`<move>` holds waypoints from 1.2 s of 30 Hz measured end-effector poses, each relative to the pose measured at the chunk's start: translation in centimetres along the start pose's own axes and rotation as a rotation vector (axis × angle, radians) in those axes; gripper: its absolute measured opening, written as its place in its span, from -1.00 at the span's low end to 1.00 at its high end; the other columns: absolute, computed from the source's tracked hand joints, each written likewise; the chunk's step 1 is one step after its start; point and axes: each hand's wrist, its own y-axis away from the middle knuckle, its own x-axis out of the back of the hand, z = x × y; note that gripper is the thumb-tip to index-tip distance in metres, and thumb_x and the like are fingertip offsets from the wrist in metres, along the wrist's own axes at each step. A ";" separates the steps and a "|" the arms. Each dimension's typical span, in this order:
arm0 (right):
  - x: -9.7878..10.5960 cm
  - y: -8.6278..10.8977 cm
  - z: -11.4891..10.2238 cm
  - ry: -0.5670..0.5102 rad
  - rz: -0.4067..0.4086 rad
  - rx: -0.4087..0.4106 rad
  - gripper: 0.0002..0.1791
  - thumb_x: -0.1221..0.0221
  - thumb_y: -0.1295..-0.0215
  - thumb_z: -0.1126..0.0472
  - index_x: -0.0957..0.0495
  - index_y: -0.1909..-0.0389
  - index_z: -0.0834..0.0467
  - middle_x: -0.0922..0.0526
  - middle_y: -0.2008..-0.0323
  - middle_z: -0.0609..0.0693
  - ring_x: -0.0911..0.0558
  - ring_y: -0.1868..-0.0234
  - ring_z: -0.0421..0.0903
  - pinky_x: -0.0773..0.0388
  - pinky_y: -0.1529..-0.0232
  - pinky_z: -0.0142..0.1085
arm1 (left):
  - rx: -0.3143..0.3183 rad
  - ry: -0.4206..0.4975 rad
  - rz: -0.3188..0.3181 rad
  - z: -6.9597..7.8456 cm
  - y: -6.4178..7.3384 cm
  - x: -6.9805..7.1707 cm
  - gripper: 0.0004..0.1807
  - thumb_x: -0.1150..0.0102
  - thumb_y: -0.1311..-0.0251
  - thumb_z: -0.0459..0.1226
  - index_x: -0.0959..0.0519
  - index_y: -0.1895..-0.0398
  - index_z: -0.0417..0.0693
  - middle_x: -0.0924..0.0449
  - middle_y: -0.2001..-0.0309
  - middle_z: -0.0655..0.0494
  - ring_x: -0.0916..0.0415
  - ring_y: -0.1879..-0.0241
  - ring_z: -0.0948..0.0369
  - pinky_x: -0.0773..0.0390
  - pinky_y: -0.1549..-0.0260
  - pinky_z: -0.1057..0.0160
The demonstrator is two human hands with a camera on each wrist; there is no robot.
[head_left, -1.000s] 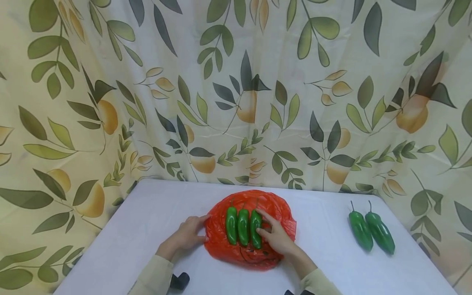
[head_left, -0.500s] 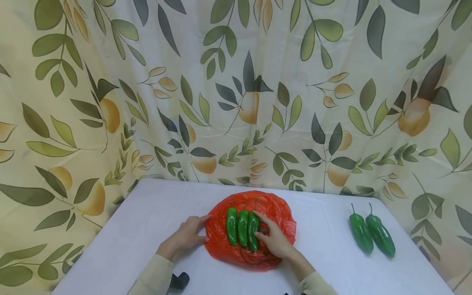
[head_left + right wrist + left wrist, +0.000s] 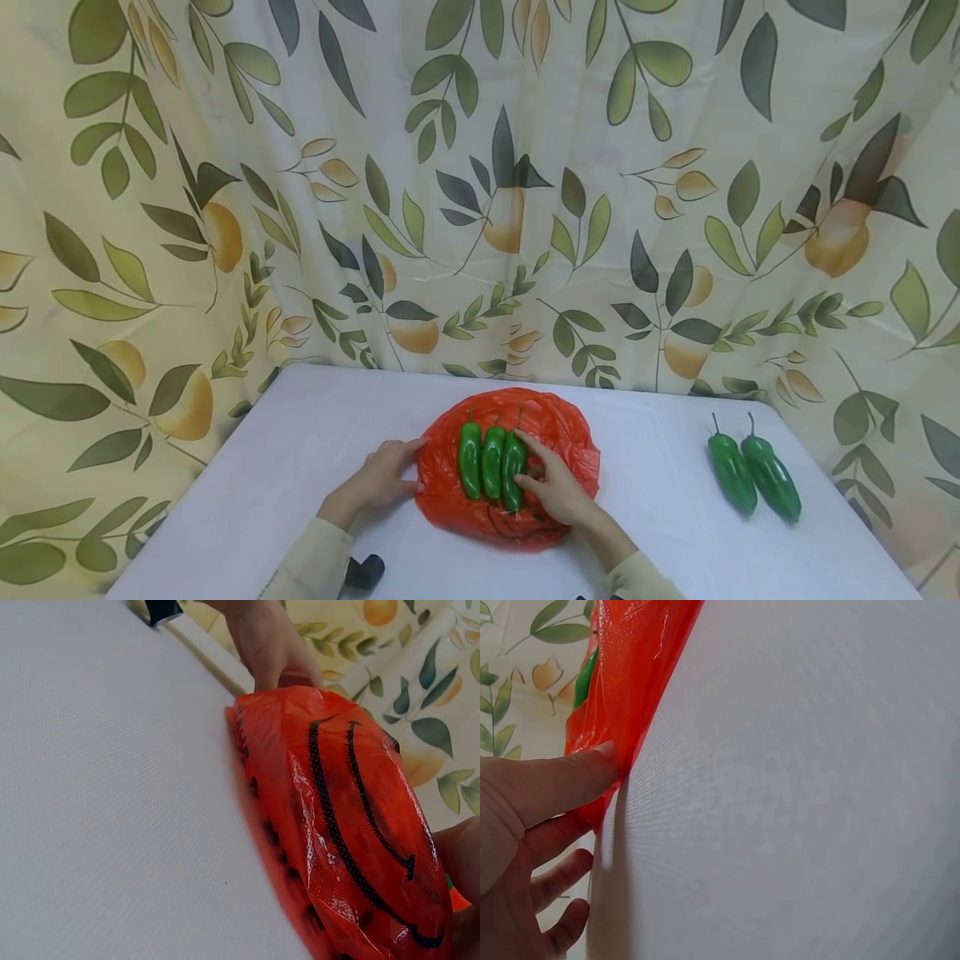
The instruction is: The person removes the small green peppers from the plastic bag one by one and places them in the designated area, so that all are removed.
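Near the middle of a white table point(image 3: 667, 500), a crumpled red plastic bag point(image 3: 573, 429) lies flattened into a rounded mound, and three green peppers rest on top of it side by side, their stems pointing toward the far edge. The left pepper point(image 3: 469, 460) and the middle pepper point(image 3: 492, 463) lie close together; the right pepper point(image 3: 513, 468) is just beside them, its near end angled slightly toward the person's own side.

The person's right hand point(image 3: 558, 483) reaches over the bag from the right and pinches the right pepper, forefinger high on it and thumb lower down. The left hand point(image 3: 384, 475) is at the bag's left edge with thumb and forefinger spread apart, both touching the red plastic; in the left wrist view its other fingers curve loosely, off the bag. The right wrist view shows black curved lines point(image 3: 334, 817) printed on the bag's near side.

Well apart, toward the table's right end, two more green peppers lie side by side, a left one point(image 3: 732, 475) and a right one point(image 3: 772, 479). Pale sleeves point(image 3: 311, 562) cover both forearms. Behind the table hangs a curtain point(image 3: 465, 275) patterned with leaves and orange fruit.
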 end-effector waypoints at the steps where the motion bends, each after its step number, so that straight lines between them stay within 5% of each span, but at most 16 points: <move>1: 0.0 0.0 0.0 0.000 0.000 -0.002 -0.25 -0.17 -0.31 0.31 -0.10 -0.48 0.03 -0.39 -0.17 0.24 -0.51 0.32 -0.08 -0.53 0.38 -0.43 | 0.000 0.000 0.000 0.0 0.0 0.0 -0.15 -0.42 -0.01 -0.15 -0.29 -0.42 0.14 -0.44 -0.28 0.09 -0.29 -0.31 0.02 -0.40 -0.23 -0.26; 36: 0.9 0.6 -1.3 0.016 0.058 -0.048 -0.38 -0.22 -0.27 0.23 -0.31 -0.36 -0.01 -0.35 -0.29 0.19 -0.56 0.12 -0.05 -0.57 0.20 -0.30 | -0.014 0.002 -0.001 -0.1 0.0 -0.1 -0.15 -0.42 -0.01 -0.15 -0.28 -0.43 0.14 -0.42 -0.30 0.09 -0.28 -0.34 0.00 -0.40 -0.24 -0.25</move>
